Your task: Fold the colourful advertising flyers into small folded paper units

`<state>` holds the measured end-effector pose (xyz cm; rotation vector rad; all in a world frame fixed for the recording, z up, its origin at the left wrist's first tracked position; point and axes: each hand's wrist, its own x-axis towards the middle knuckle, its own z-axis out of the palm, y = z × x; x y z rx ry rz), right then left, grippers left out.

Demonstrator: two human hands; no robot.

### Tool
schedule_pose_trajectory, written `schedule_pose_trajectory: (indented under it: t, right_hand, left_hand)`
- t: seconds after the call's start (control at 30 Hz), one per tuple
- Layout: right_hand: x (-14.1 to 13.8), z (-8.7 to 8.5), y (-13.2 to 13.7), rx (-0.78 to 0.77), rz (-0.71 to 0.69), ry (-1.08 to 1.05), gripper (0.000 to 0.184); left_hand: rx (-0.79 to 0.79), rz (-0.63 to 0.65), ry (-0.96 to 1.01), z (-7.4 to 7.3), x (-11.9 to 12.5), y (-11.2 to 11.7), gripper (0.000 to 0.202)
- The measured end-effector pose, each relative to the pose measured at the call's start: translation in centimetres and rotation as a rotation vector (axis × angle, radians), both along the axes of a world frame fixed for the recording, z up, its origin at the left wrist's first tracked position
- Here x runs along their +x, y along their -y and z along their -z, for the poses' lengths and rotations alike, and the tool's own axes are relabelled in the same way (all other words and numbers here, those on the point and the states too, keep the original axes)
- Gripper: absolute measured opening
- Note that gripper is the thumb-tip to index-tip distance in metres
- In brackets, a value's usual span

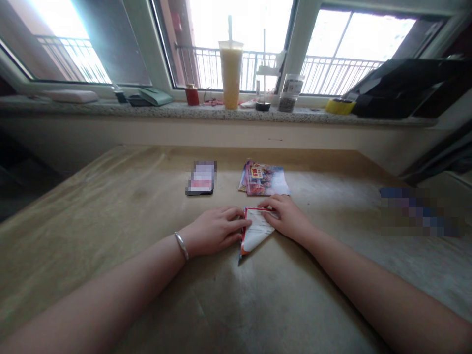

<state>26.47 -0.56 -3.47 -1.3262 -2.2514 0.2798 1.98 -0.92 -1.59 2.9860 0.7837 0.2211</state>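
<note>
A folded paper, white with printed lines and a red edge, lies on the table in a triangle whose narrow tip points toward me. My left hand, with a silver bangle at the wrist, holds its left edge, one finger resting on the white face. At the upper right corner, my right hand grips the paper with bent fingers. Just beyond the paper lies a small stack of colourful printed leaflets. A phone with a blurred screen lies farther left.
The wooden table reaches to the wall under the window. On the stone sill stand a tall cup of yellow drink, a red jar, a clear container, yellow tape and a black bag. A blurred strip lies at right.
</note>
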Motion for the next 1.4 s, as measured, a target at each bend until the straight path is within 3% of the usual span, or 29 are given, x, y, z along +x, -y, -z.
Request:
schedule_pose_trajectory:
  t: [0.1,0.37,1.4]
  right_hand:
    - [0.1,-0.1,0.2,0.041,-0.128,0.024,0.021]
    - [0.2,-0.8,0.9,0.072,-0.188,0.125,0.033]
    - [-0.7,-0.2,0.5,0.092,-0.157,0.213,0.037]
  left_hand:
    - [-0.002,0.008,0.026,0.1,0.0,0.1,0.038]
    - [-0.019,-0.002,0.056,0.2,0.1,-0.1,0.035]
    - [-0.071,0.006,0.139,0.7,0.2,-1.1,0.032]
